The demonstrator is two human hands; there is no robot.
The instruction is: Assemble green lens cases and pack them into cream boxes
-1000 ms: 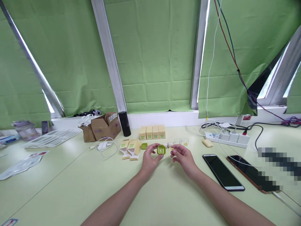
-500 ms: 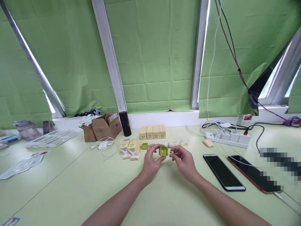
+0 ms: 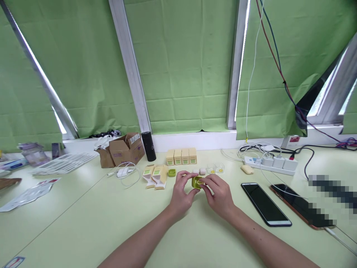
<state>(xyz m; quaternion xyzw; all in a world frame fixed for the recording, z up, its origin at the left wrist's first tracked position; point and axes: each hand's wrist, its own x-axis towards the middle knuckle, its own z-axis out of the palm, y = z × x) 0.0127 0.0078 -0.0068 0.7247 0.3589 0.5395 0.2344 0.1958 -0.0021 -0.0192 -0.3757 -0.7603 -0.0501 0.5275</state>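
My left hand (image 3: 182, 193) holds a small green square container (image 3: 196, 182) between thumb and fingers, its open side facing me. The fingers of my right hand (image 3: 219, 193) are pinched at the container's right side, around a small yellowish piece (image 3: 199, 182) that is mostly hidden. Another green container (image 3: 172, 172) stands on the table behind my left hand. Two opened cream cartons (image 3: 155, 176) lie left of it. Several closed cream boxes (image 3: 181, 156) stand in a row at the back. Small pinkish cylinders (image 3: 202, 171) and clear cups (image 3: 215, 168) sit beyond my hands.
A black phone (image 3: 266, 204) and a second phone (image 3: 299, 204) lie on the right, below a white power strip (image 3: 270, 164) with cables. A brown cardboard box (image 3: 126, 150), black bottle (image 3: 148, 146) and white charger (image 3: 123, 172) are at the back left. A brown object (image 3: 9, 182) shows at the left edge.
My right hand has moved left, bringing the small yellowish piece from beside the green container to its opening. The container has shifted slightly right. A brown object has appeared at the left edge.
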